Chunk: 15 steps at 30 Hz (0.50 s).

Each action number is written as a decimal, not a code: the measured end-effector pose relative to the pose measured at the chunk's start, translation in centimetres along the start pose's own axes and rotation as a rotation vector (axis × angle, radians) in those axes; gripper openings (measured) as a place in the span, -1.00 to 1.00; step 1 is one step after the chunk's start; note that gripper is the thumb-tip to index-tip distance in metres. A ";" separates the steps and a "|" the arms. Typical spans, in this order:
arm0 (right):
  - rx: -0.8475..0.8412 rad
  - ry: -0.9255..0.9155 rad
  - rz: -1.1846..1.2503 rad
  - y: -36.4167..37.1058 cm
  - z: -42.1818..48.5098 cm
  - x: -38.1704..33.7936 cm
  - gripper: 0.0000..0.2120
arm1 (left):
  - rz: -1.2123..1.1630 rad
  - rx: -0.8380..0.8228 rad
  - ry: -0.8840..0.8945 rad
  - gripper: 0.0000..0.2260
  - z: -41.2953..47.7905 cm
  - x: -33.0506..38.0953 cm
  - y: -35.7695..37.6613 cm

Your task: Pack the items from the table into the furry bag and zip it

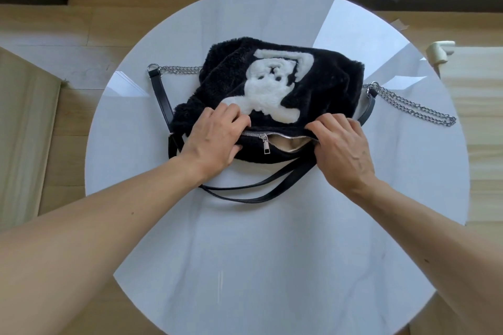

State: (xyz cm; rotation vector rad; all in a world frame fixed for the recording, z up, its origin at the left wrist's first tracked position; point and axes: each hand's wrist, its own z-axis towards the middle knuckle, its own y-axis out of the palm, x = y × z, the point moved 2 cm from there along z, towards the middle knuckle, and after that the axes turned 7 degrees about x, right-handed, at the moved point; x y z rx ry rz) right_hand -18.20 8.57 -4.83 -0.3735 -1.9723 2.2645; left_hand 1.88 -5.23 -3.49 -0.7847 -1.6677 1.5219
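Note:
A black furry bag [321, 81] with a white plush animal figure lies in the middle of the round white table [272, 253]. Its zipper runs along the near edge, partly open to the right of the silver zipper pull [265, 143], showing a beige lining. My left hand [215, 139] grips the bag's near left edge beside the closed end of the zipper. My right hand [343, 147] pinches the bag's edge at the right end of the opening. No loose items show on the table.
Black straps [261, 190] loop on the table in front of the bag, and chain sections trail left [177, 69] and right [413, 107]. Wooden floor surrounds the table; a pale wooden surface [476, 117] stands at the right.

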 end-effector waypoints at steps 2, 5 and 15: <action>-0.043 -0.002 0.026 0.1 -0.4 -0.1 -0.61 | 0.014 -0.031 0.013 -0.61 -0.2 0.2 0.3; -0.086 -0.008 0.062 -0.6 -1.0 -0.1 -0.54 | -0.010 -0.021 0.007 -0.63 -0.6 0.5 0.0; -0.458 -0.039 0.123 -7.1 -4.2 -0.9 -0.19 | 0.017 -0.345 -0.105 -0.31 -4.6 3.7 -5.5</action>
